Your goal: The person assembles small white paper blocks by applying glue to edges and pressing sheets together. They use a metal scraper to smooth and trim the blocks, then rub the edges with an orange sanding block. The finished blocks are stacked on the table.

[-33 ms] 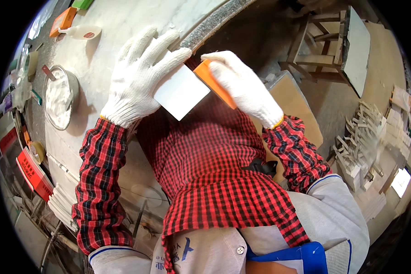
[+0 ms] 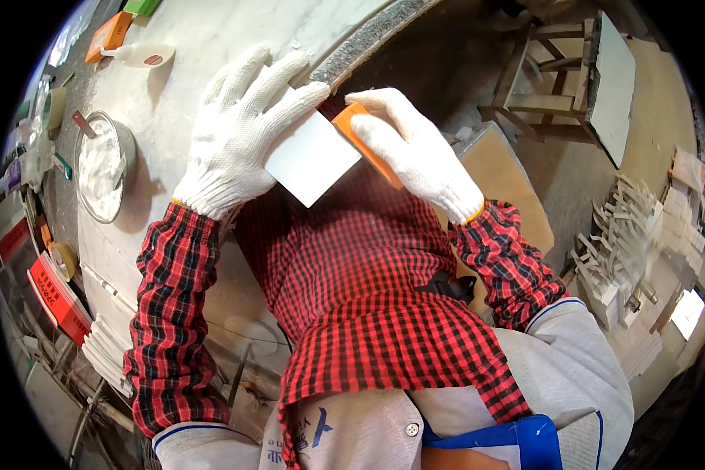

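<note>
My left hand (image 2: 239,129), in a white knit glove, lies with its fingers spread over a flat white square panel (image 2: 313,160). Part of the panel is hidden under that glove, and one corner juts toward my apron past the table's edge. My right hand (image 2: 415,145), gloved too, is closed around an orange block (image 2: 368,146). The block's long face rests along the right edge of the panel; whether they press together cannot be made out.
The pale table (image 2: 188,39) carries a metal bowl of white powder or paste (image 2: 102,168), a squeeze bottle (image 2: 142,55) and an orange box (image 2: 108,37). At right stand a wooden frame stand (image 2: 552,102) and a pile of pale offcuts (image 2: 630,239).
My right hand has shifted very slightly with the orange block along the panel's edge, toward my body. The left hand and the panel stay in nearly the same place.
</note>
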`<state>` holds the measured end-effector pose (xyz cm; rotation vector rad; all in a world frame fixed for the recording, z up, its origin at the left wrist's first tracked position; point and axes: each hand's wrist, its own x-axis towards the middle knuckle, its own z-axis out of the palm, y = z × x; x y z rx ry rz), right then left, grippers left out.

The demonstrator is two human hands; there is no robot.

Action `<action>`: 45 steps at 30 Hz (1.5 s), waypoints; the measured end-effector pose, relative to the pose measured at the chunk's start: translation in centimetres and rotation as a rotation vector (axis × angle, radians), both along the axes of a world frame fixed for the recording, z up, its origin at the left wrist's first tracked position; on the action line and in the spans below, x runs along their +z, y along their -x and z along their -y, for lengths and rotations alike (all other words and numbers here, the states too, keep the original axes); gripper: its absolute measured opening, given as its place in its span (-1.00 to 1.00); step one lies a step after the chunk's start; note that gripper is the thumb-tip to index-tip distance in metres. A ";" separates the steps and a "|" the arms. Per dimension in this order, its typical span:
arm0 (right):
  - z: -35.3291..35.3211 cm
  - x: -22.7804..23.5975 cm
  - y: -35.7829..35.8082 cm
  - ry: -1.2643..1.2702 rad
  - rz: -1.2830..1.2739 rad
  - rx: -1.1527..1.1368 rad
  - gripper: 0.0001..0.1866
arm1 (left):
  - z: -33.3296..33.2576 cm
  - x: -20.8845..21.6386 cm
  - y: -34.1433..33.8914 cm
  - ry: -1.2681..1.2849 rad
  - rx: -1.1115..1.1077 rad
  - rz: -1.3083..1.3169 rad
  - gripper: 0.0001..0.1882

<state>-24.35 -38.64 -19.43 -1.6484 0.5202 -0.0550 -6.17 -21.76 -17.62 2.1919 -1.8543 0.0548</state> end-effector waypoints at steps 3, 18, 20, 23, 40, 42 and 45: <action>-0.1 0.8 2.8 0.161 -0.025 0.018 -0.52 | -0.1 -0.3 -0.4 -0.015 -0.022 0.016 -0.30; -0.9 1.0 -2.0 0.211 0.038 -0.009 -0.61 | -0.6 -0.4 -0.5 0.003 0.006 0.045 -0.25; -1.1 1.1 -0.4 0.275 0.023 0.014 -0.59 | -0.7 -0.3 -0.6 -0.021 -0.019 0.004 -0.26; -0.7 1.1 1.6 0.246 0.039 0.018 -0.59 | -0.3 -0.6 -0.9 0.047 0.004 -0.008 -0.18; 1.4 -1.2 0.6 0.487 -0.104 -0.144 -0.55 | -0.4 -0.1 -0.8 0.018 -0.021 0.008 -0.33; 1.9 0.8 1.9 0.371 -0.096 -0.242 -0.55 | -0.5 -0.1 -0.4 0.025 -0.022 -0.001 -0.34; 0.5 2.6 1.2 0.419 0.029 -0.165 -0.56 | -0.8 -0.2 -0.4 0.042 -0.018 0.007 -0.33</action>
